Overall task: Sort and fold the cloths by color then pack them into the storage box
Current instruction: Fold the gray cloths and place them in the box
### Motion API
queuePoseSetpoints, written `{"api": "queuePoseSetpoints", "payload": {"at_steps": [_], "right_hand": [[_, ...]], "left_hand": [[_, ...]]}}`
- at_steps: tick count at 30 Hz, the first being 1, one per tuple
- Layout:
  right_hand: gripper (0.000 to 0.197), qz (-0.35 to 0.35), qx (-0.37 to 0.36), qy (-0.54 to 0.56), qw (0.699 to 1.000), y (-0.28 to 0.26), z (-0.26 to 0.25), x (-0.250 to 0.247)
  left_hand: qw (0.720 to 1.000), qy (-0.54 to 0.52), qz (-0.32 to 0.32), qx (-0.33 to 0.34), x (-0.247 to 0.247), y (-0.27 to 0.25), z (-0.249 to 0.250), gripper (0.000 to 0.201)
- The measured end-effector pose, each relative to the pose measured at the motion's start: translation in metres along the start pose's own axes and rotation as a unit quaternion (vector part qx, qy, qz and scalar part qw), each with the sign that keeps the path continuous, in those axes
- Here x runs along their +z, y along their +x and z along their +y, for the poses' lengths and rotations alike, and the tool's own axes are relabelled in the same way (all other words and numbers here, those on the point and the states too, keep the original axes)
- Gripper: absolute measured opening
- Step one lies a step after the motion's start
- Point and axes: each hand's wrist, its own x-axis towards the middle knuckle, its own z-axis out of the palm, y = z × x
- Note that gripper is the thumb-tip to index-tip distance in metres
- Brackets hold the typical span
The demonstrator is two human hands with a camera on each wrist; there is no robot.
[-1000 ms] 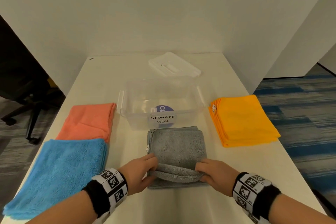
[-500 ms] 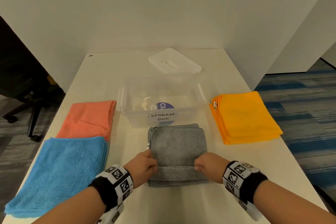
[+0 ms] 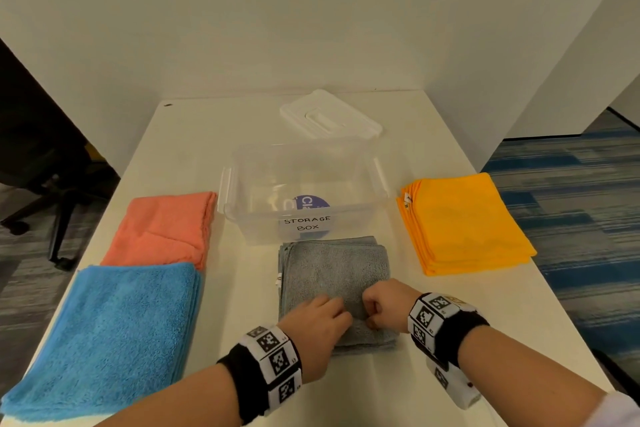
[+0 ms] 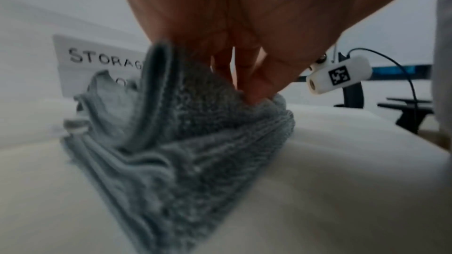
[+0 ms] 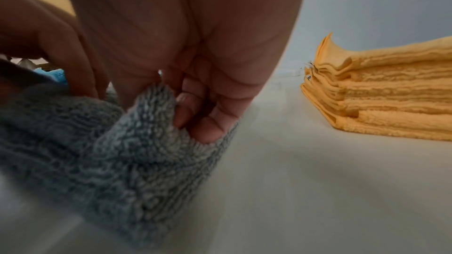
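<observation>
Pinching the grey cloths (image 3: 334, 265), left hand (image 3: 317, 324) and right hand (image 3: 382, 307) hide the stack's near fold.

Bare desk (image 3: 235, 274) lanes flank the grey cloths (image 3: 332, 263); the storage box (image 3: 301, 184) blocks ahead, blue pile (image 3: 114, 333) left, orange pile (image 3: 464, 222) right.

Head view: soft, even overhead light, faint shadows under the forearms on the bench (image 3: 450, 340). Wide-angle bending at the picture's edges. Wrist views dimmer, smeared with blur; gray cloth (image 4: 186, 154) soft, palms in shade.
</observation>
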Motion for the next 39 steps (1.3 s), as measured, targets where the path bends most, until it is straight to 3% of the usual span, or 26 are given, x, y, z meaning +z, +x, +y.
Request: {"api": "queuePoseSetpoints", "payload": {"at_steps": [5,10,12,15,19,23,27,29,32,35,39], "right_hand": [[0.009,0.001,0.001,0.008,1.0,-0.003,-0.002,0.003],[0.012,-0.005,-0.002,-0.034,0.999,-0.007,-0.004,0.005],[0.024,0.027,-0.032,-0.069,0.997,-0.012,-0.009,0.007],[0.032,0.142,-0.143,-0.066,0.977,-0.019,-0.019,0.015],[0.021,0.177,-0.193,-0.018,0.965,-0.019,-0.024,0.035],[0.033,0.108,-0.108,-0.046,0.987,-0.015,-0.019,0.042],[0.054,0.113,-0.073,0.026,0.991,-0.007,-0.018,0.043],[0.041,0.112,-0.049,0.042,0.992,-0.006,-0.018,0.039],[0.026,0.112,-0.032,0.064,0.991,0.001,-0.016,0.033],[0.023,0.106,-0.017,0.089,0.99,0.006,-0.015,0.028],[0.016,0.099,0.009,0.112,0.989,0.008,-0.013,0.025]], "left_hand": [[0.997,-0.044,-0.034,-0.061,0.005,0.008,-0.004,0.029],[0.98,-0.169,-0.005,-0.1,0.007,0.017,-0.023,0.023],[0.977,-0.182,-0.007,-0.109,0.008,0.019,-0.028,0.021],[0.975,-0.182,-0.015,-0.124,0.008,0.023,-0.029,0.018],[0.976,-0.181,-0.007,-0.123,0.006,0.025,-0.028,0.016],[0.976,-0.188,-0.003,-0.112,-0.001,0.025,-0.028,0.012],[0.995,-0.093,0.027,-0.02,0.0,0.023,-0.028,0.016],[1.0,-0.026,0.005,0.001,0.003,0.018,-0.025,0.021],[1.0,0.006,0.018,-0.01,0.0,0.013,-0.013,0.014],[0.998,0.017,0.003,-0.063,-0.005,0.012,-0.007,0.026],[0.986,-0.099,-0.025,-0.132,-0.005,0.019,-0.022,0.021]]}}
